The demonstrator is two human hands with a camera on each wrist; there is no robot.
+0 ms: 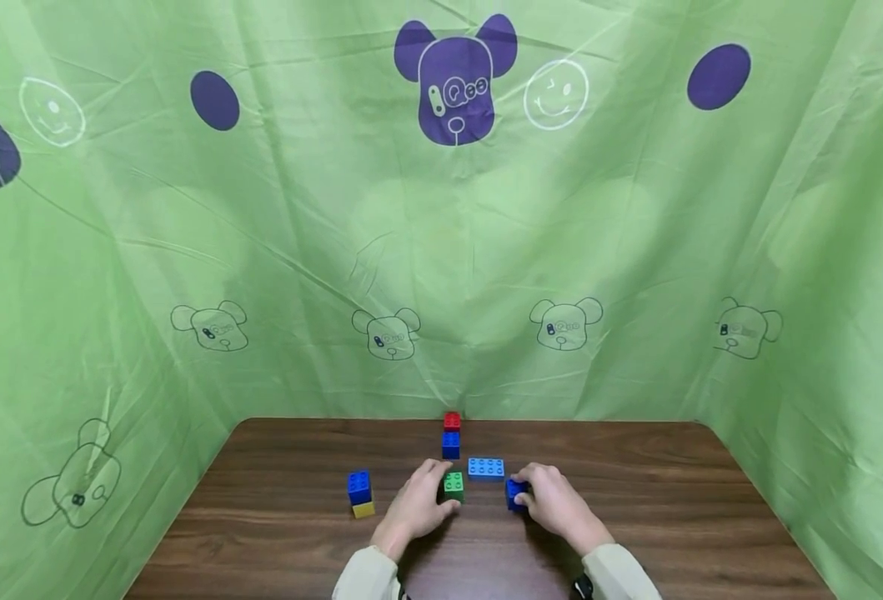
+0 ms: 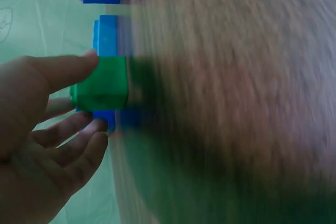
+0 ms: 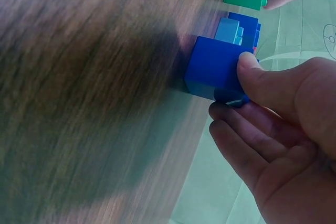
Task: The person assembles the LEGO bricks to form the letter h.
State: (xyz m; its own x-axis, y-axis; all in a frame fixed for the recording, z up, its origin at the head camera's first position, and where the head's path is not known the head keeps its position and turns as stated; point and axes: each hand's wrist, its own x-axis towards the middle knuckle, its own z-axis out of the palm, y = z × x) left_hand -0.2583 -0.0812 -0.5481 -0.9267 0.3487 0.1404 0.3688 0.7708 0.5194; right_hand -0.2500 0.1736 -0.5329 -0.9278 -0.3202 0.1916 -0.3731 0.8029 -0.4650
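Observation:
My left hand is at a green toy building block, thumb at its near side and index finger toward its far side. In the left wrist view the thumb overlaps an edge of the green block, while the other fingers curve loosely beyond it. My right hand pinches a dark blue block. Seen from the right wrist, the thumb presses one face of this dark blue block, with fingertips at its studded side. Between the hands, slightly farther back, lies a light blue eight-stud block.
Behind the green block are another dark blue block and a red block near the far edge of the wooden table. To the left, a blue block is with a yellow block. Green printed cloth surrounds the table.

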